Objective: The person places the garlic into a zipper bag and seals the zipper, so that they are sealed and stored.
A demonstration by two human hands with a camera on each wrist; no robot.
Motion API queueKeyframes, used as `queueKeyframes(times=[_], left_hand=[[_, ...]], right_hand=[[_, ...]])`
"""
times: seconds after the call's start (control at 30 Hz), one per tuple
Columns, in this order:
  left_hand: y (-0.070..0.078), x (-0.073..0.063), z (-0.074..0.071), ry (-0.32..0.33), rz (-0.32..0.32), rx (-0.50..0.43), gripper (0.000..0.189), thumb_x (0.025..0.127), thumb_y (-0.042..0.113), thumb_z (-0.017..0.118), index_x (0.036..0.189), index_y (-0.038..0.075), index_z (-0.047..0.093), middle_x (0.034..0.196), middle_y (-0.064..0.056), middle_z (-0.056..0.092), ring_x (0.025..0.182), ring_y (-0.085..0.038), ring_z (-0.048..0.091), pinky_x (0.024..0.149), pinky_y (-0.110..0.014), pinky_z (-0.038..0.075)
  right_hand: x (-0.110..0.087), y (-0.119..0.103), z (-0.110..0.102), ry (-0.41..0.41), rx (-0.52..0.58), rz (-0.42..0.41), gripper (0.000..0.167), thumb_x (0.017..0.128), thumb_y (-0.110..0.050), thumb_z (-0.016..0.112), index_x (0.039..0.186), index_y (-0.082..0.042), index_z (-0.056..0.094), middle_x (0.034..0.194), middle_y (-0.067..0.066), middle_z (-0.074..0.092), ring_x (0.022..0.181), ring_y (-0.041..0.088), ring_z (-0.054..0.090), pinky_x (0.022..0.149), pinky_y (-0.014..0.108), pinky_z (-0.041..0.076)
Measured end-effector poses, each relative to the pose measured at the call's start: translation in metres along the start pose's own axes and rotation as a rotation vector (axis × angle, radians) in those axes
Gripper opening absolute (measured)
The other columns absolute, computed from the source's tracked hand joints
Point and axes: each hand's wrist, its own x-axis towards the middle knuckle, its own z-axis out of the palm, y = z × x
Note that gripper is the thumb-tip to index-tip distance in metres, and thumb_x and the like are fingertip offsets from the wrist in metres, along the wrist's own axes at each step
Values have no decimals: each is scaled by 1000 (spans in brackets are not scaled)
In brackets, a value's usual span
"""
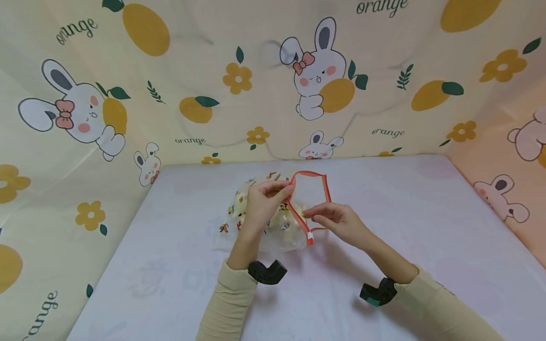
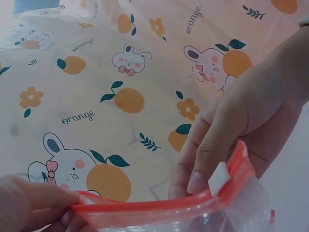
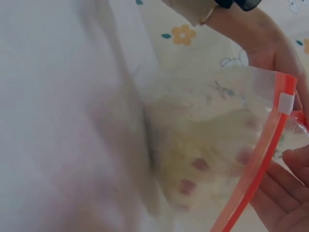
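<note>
A clear zip bag (image 1: pixel 283 232) with small printed figures lies on the table, its mouth spread wide. Pale yellow contents with reddish patches (image 3: pixel 200 164) show through the plastic in the right wrist view. My left hand (image 1: pixel 263 204) pinches the red zip strip (image 1: pixel 326 187) at its far left corner, between thumb and fingers. At the mouth, my right hand (image 1: pixel 341 221) has its fingers extended just inside the opening. In the left wrist view these fingers reach behind the red edge, close to the white slider (image 2: pixel 219 179) at one end of the strip.
The white tabletop (image 1: pixel 170 284) stretches out around the bag. A cream curtain (image 1: pixel 264 94) printed with rabbits and oranges rises at the back and sides. Black wrist cameras (image 1: pixel 267 272) sit on both forearms, near the cuffs.
</note>
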Motion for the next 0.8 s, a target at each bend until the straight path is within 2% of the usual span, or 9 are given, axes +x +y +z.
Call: queueKeyframes(times=[0.1, 0.43, 0.67, 0.8], left_hand=[[0, 0, 1, -12, -13, 14, 20, 86, 9, 71, 100, -6, 71, 85, -9, 73, 67, 0, 63, 66, -15, 57], [0, -2, 5, -14, -12, 26, 19, 86, 8, 72, 99, -5, 72, 84, -10, 73, 67, 0, 63, 65, -15, 57], [-5, -6, 11, -24, -40, 88, 18, 85, 9, 72, 99, -2, 73, 91, -20, 73, 66, 1, 62, 66, -17, 58], [-9, -6, 15, -49, -21, 116, 18, 85, 9, 72, 99, -2, 73, 95, -23, 73, 66, 2, 62, 63, -14, 55]], right_hand=[[-1, 2, -2, -11, 16, 6, 21, 94, -2, 57, 111, 11, 62, 116, 32, 64, 98, -10, 65, 87, 12, 55], [-12, 2, -13, 74, -43, 98, 21, 93, -8, 61, 111, 2, 65, 114, 25, 68, 95, -7, 66, 86, 13, 56], [-22, 5, -17, 117, -14, 152, 23, 94, -10, 61, 109, 7, 63, 109, 30, 68, 91, -3, 69, 82, 16, 58], [-27, 7, -19, 119, 8, 166, 24, 93, -9, 61, 109, 10, 62, 102, 23, 71, 88, 3, 71, 80, 20, 60]])
